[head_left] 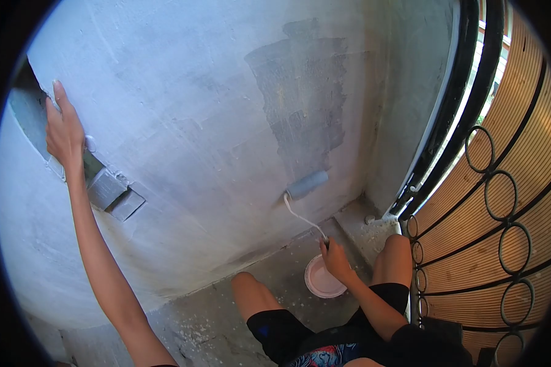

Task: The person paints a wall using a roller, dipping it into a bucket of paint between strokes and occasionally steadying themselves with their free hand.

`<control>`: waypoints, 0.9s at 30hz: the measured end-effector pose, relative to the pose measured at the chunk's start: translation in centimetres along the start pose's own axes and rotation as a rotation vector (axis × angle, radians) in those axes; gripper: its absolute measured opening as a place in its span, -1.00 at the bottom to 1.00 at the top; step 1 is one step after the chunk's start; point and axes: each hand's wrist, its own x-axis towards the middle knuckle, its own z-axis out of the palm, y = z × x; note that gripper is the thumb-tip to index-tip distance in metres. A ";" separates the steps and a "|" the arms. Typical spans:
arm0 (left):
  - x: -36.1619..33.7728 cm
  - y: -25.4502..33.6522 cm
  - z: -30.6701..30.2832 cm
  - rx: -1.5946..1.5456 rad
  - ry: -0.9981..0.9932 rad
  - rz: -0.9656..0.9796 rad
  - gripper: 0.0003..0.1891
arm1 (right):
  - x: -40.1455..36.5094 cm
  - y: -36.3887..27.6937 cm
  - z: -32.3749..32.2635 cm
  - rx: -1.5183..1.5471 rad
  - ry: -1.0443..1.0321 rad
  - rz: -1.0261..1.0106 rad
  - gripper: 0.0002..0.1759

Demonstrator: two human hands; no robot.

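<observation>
My right hand [337, 262] is closed round the handle of a paint roller [308, 185]. The roller's sleeve rests against the lower part of the wall [183, 116], at the bottom of a darker, wet-looking patch [306, 92]. Below that hand a round tub [324, 278] with pale pinkish contents stands on the floor, partly covered by the hand and forearm. My left hand [65, 129] is raised at the far left, at the edge of a recess in the wall. Its fingers point up and are apart, and I see nothing held in it.
A metal gate [502, 208] with black bars, rings and a ribbed tan panel stands close on the right. Several pale spots mark the concrete floor [208, 318]. A box-shaped opening [126, 204] sits low in the wall at left. My bent knees flank the tub.
</observation>
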 end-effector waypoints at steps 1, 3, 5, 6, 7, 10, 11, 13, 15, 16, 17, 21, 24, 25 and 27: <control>0.0 0.1 0.1 0.003 0.004 0.007 -0.07 | -1.1 1.1 0.1 -0.001 0.003 -0.001 -0.67; 0.0 0.1 0.1 -0.002 0.003 -0.001 -0.07 | -2.7 2.7 0.1 -0.212 -0.048 0.078 -0.67; 0.0 0.1 0.1 0.000 -0.001 -0.003 -0.07 | -3.2 3.3 -0.1 -0.220 -0.073 0.118 -0.66; -0.1 0.1 0.1 0.001 0.009 0.005 -0.08 | -3.4 3.5 0.0 -0.229 -0.099 0.156 -0.65; -0.1 0.1 0.1 0.001 0.021 0.011 -0.09 | -3.3 3.0 -0.2 -0.228 -0.100 0.157 -0.65; -0.1 0.2 0.0 -0.009 0.009 0.019 -0.10 | -3.4 2.0 -0.9 -0.269 -0.122 0.191 -0.64; -0.1 0.3 -0.1 -0.011 0.010 0.018 -0.10 | -3.4 1.8 -1.0 -0.272 -0.124 0.184 -0.64; -0.1 0.3 -0.2 0.012 -0.005 0.013 -0.13 | -3.6 2.1 -1.3 -0.280 -0.123 0.180 -0.64; -0.1 0.3 -0.1 0.014 -0.007 0.015 -0.14 | -3.5 2.8 -1.4 -0.273 -0.135 0.184 -0.62; -0.1 0.3 -0.2 0.020 -0.009 0.021 -0.15 | -3.6 3.4 -1.3 -0.274 -0.132 0.181 -0.62; -0.2 0.4 -0.2 0.016 -0.005 0.019 -0.15 | -3.8 4.0 -1.4 -0.287 -0.158 0.182 -0.62; -0.3 0.8 -0.6 0.003 -0.009 0.006 -0.15 | -4.1 4.9 -2.6 -0.317 -0.210 0.256 -0.52; -0.1 0.5 -0.4 -0.003 -0.015 -0.004 -0.15 | -3.4 1.8 -4.4 -0.265 -0.188 0.286 -0.47; -0.2 0.4 -0.2 0.005 -0.006 -0.004 -0.15 | -2.9 0.8 -5.0 -0.267 -0.176 0.287 -0.47; -0.4 0.9 -0.7 -0.024 -0.045 -0.022 -0.15 | -1.7 -1.2 -6.2 -0.191 -0.031 0.185 -0.47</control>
